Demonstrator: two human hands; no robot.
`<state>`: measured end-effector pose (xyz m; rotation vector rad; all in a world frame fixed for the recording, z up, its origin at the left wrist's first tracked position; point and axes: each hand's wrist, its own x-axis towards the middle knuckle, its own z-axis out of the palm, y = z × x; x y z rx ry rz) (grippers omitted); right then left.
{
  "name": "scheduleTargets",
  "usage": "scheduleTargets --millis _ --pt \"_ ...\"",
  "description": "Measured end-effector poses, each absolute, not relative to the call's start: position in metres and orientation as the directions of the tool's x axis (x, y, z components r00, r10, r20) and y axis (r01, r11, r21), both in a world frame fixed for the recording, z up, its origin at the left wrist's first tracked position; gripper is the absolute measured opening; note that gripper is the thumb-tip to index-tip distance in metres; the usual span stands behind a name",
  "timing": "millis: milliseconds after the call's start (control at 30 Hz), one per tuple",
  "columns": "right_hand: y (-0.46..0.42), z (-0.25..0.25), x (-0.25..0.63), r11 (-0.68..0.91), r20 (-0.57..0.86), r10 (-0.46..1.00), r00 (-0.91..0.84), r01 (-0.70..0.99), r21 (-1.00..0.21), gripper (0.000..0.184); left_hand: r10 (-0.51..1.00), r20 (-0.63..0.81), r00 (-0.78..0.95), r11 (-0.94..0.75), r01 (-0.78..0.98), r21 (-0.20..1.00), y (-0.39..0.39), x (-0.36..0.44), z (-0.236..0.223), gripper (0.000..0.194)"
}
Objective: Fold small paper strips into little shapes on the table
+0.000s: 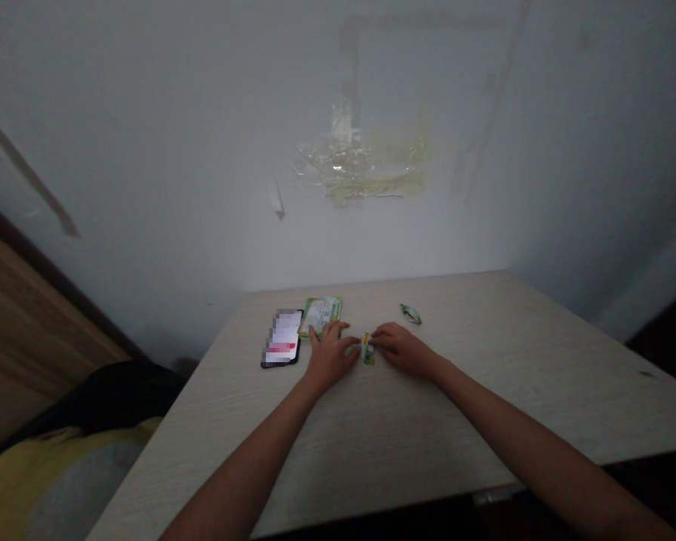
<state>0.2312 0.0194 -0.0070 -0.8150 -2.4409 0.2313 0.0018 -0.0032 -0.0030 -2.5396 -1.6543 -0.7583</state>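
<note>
A small printed piece (368, 355) in green, yellow and white lies on the table between my two hands; it looks like paper or wrapper, and I cannot tell which. My left hand (331, 356) rests with its fingers spread, its innermost digit reaching to the left side of the piece. Some of its other fingertips lie by the near edge of a green and white printed stack (320, 315), perhaps cards or packets. From the other side, my right hand (404, 350) has its fingers drawn together on the piece's upper right edge. Their exact grip is too small to make out.
A phone (282, 338) with a lit, partly blurred screen lies left of the stack. A small folded green and white piece (411, 314) lies beyond my right hand. The pale wooden table (484, 330) meets a wall (203, 150) with peeling tape (372, 169). Yellow and grey fabric (73, 481) is at lower left.
</note>
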Motion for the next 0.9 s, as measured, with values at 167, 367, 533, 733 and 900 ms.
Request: scheduleTargets --millis 167,367,533,733,900 --pt "0.0129 -0.0036 0.2291 0.774 0.437 0.632 -0.64 0.544 -0.323 0.032 0.866 0.365 0.341 -0.435 0.874 0.217 -0.0035 0.002 -0.0055 0.033" --pt "0.0119 -0.0031 0.2286 0.802 0.472 0.597 -0.648 0.487 -0.346 0.032 0.876 0.343 0.34 -0.424 0.881 0.208 -0.004 0.0026 -0.0028 0.03" --pt "0.0157 -0.0059 0.2291 0.804 0.453 0.594 -0.665 0.466 -0.369 0.03 0.871 0.372 0.32 -0.421 0.877 0.232 -0.0029 0.0025 -0.0026 0.023" --pt "0.0137 -0.0049 0.2276 0.798 0.446 0.602 -0.662 0.491 -0.349 0.027 0.885 0.357 0.3 -0.409 0.867 0.284 -0.0013 0.0014 -0.0016 0.018" --pt "0.0107 -0.0021 0.2259 0.794 0.441 0.608 -0.66 0.497 -0.351 0.026 0.884 0.374 0.28 -0.399 0.87 0.291 -0.0017 0.0011 0.0001 0.013"
